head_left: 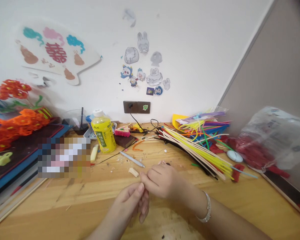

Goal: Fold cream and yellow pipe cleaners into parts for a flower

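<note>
My two hands meet just above the wooden table (72, 203), near its front middle. My left hand (132, 203) has its fingers curled together, thumb pressed against the fingertips of my right hand (161, 181). My right hand is closed in a pinch and wears a silver bracelet (207, 208) at the wrist. Whatever the fingers hold is too small or hidden to name. A small pale stub (133, 172) lies on the wood just beyond my hands, and a thin grey pen (132, 159) lies further back.
A yellow drink bottle (103, 132) stands at the back left. A heap of coloured pipe cleaners (202, 143) spreads across the right. Orange pipe-cleaner flowers (12, 125) sit on boards at the left. A plastic bag with red pieces (267, 143) lies at the far right.
</note>
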Available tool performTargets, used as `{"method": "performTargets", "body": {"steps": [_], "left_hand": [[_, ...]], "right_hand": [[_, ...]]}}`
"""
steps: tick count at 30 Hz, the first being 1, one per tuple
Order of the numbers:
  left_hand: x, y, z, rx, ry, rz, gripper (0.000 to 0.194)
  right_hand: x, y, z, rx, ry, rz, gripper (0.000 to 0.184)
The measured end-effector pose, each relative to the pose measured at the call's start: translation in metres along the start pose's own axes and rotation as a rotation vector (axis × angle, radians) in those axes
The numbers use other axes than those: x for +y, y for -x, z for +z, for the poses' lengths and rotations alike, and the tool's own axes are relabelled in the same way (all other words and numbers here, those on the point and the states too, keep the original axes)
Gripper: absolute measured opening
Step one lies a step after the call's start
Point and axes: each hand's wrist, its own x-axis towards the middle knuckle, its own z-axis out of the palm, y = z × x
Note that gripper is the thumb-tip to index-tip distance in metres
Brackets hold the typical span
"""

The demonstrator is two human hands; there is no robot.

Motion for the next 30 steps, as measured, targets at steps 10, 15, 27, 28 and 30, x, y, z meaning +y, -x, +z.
{"method": "performTargets", "body": {"steps": [10,15,27,28,30], "left_hand": [[0.010,-0.003,0.000,0.076,-0.100,0.016,0.042],[0.016,0.001,-0.001,0.019,-0.325,0.087,0.042],[0.015,0.009,-0.007,-0.021,-0.540,0.081,0.034],[0.012,0.009,-0.008,-0.003,-0.538,0.092,0.033],[0.008,0.007,-0.010,0.017,-0.492,0.105,0.031]], "right_hand": [[0.008,0.005,0.006,-0.206,-0.386,0.114,0.026],[0.014,0.003,0.002,-0.250,-0.723,0.240,0.033],[0.008,0.000,-0.003,-0.444,-0.604,0.222,0.018],[0.006,0.000,-0.003,-0.437,-0.584,0.209,0.018],[0.004,-0.001,-0.003,-0.428,-0.569,0.200,0.018]]}}
